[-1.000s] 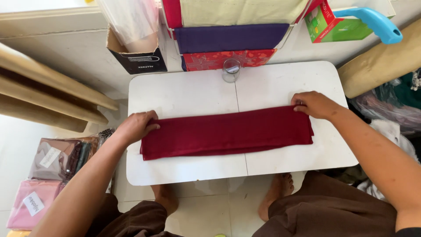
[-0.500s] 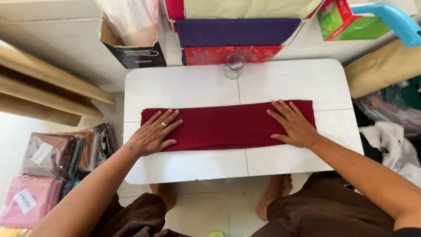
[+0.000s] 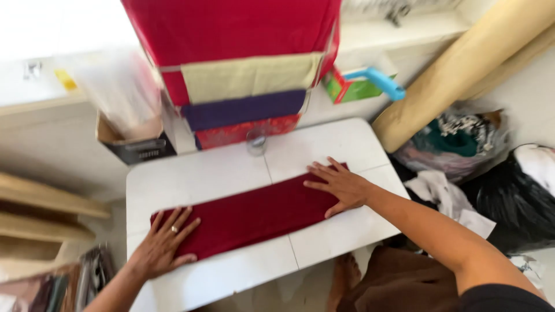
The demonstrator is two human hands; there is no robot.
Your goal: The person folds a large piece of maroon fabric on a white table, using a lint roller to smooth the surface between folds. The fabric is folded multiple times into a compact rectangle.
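A dark red cloth (image 3: 254, 215), folded into a long narrow strip, lies across a small white table (image 3: 219, 170). My left hand (image 3: 163, 244) rests flat on its left end, fingers spread, a ring on one finger. My right hand (image 3: 341, 186) presses flat on its right end, fingers apart. Neither hand grips anything.
A clear glass (image 3: 256, 141) stands at the table's far edge. Behind it are stacked cloths in red, beige and purple (image 3: 243, 86), a cardboard box (image 3: 136, 144) and a green box with a blue handle (image 3: 364, 84). Big paper rolls (image 3: 462, 69) and bags of clothes (image 3: 462, 144) are at the right.
The view has tilted and shifted to the right, and the picture is blurred. Both hands stay flat on the cloth's ends, the right one a little further towards its end.
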